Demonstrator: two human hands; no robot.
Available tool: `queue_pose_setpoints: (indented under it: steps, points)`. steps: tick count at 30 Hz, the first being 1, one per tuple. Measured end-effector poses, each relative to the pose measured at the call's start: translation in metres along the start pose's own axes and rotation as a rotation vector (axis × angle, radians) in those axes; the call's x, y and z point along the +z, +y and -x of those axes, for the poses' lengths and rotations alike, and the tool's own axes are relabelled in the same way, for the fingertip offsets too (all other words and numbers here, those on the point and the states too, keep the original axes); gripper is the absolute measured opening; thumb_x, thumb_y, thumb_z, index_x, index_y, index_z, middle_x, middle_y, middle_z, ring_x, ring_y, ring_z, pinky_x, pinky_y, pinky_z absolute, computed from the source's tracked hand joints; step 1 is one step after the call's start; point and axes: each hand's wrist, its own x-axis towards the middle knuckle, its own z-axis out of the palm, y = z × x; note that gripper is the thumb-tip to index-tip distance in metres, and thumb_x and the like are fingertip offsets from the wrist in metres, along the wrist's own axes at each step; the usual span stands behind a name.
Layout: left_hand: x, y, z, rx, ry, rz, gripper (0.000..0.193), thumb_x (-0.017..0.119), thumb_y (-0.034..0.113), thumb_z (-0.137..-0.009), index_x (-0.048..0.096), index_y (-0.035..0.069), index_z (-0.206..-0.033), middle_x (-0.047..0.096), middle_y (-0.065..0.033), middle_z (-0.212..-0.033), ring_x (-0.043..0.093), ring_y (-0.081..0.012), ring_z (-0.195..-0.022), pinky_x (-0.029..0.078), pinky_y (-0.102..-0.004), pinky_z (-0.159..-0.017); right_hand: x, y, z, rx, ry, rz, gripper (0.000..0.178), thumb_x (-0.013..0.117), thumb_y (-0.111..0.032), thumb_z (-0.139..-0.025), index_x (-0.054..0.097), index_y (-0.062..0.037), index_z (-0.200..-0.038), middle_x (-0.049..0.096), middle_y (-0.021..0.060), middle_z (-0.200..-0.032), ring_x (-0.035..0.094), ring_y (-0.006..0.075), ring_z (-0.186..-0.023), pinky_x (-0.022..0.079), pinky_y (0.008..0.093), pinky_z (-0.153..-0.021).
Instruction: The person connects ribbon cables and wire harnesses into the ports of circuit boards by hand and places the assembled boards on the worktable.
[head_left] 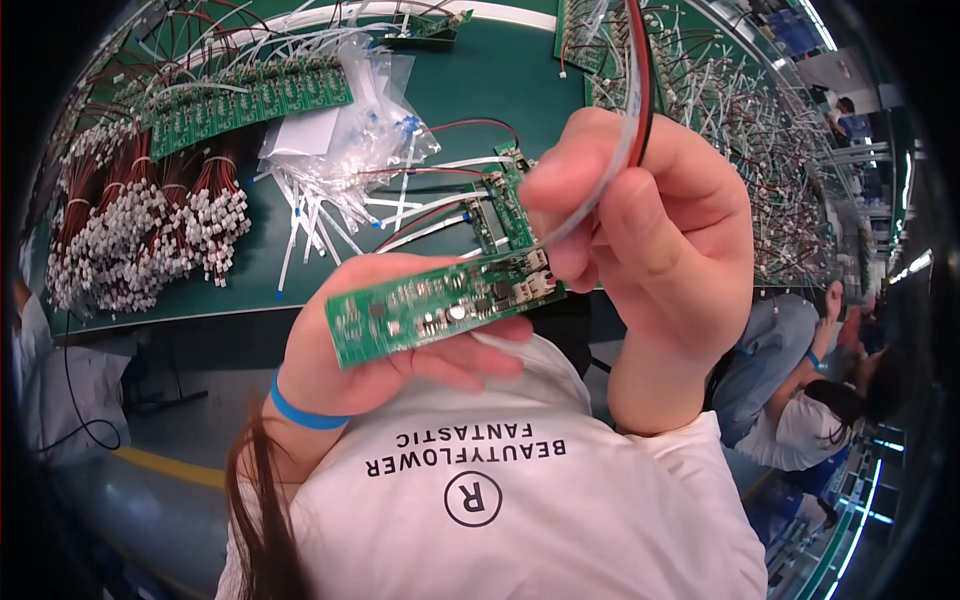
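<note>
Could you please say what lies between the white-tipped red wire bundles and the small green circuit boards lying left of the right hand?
In the head view, mainly white flat cables with blue ends lie there on the green tabletop.

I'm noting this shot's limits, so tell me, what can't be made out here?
All in the head view:
Underside of the circuit board: turned away from the camera.
Part of the left hand: hidden behind that board.
Smallest parts on the board: blurred and too small.
Upper run of the wires at the right hand: cut off by the top edge.
Inside the clear bag: obscured by glare and creases.
</note>
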Motion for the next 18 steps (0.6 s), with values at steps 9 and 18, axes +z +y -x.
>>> queue_pose_setpoints:
  steps: [9, 18]
  points:
    - [0.012, -0.020, -0.006, -0.182, -0.142, 0.301, 0.041, 0.046, 0.014, -0.086, 0.037, -0.012, -0.117, 0.055, -0.0271, -0.100, 0.057, -0.0353, -0.092, 0.047, -0.0402, -0.082, -0.027, 0.027, 0.008, -0.086, -0.405, -0.336, 0.030, 0.052, -0.028, -0.083, 0.053, 0.0017, -0.090, 0.053, 0.0104, -0.080, 0.043, 0.0144, -0.058, 0.035, 0.0267, -0.051]
    - [0.036, -0.034, -0.018, 0.179, 0.382, -0.178, 0.052, 0.070, 0.008, -0.066, 0.043, -0.003, -0.109, 0.058, -0.0240, -0.095, 0.060, -0.0351, -0.084, 0.050, -0.0440, -0.075, -0.034, 0.016, 0.058, 0.008, 0.172, 0.080, 0.037, 0.060, -0.025, -0.076, 0.049, 0.0062, -0.092, 0.048, 0.0107, -0.079, 0.046, 0.0161, -0.073, 0.037, 0.0293, -0.069]
